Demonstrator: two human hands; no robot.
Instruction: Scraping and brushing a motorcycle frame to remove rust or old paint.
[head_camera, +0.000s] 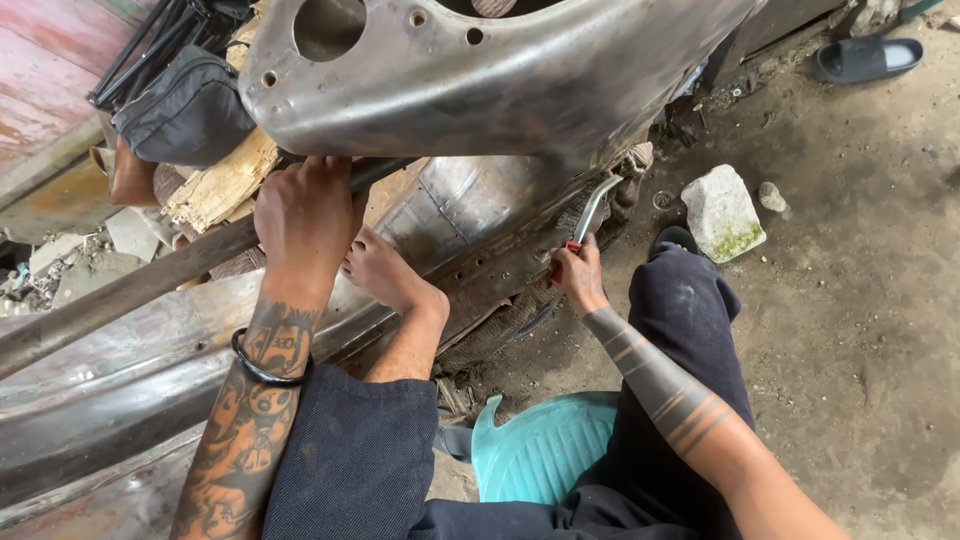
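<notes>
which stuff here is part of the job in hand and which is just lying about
In use: left hand gripping the metal bar; right hand holding a red-handled tool to the sheet-metal panel.

Lying about: stone, sandal, black bag, wood scrap.

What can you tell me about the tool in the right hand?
The tool has a pale, curved metal blade or jaw that rises from the right hand toward the edge of the bare metal panel. A bit of red handle shows inside the fist; the rest is hidden, so its exact kind cannot be told. It stands roughly upright, tilted right, its upper end at or close to the panel's lower edge. Only the right hand grips it.
</notes>
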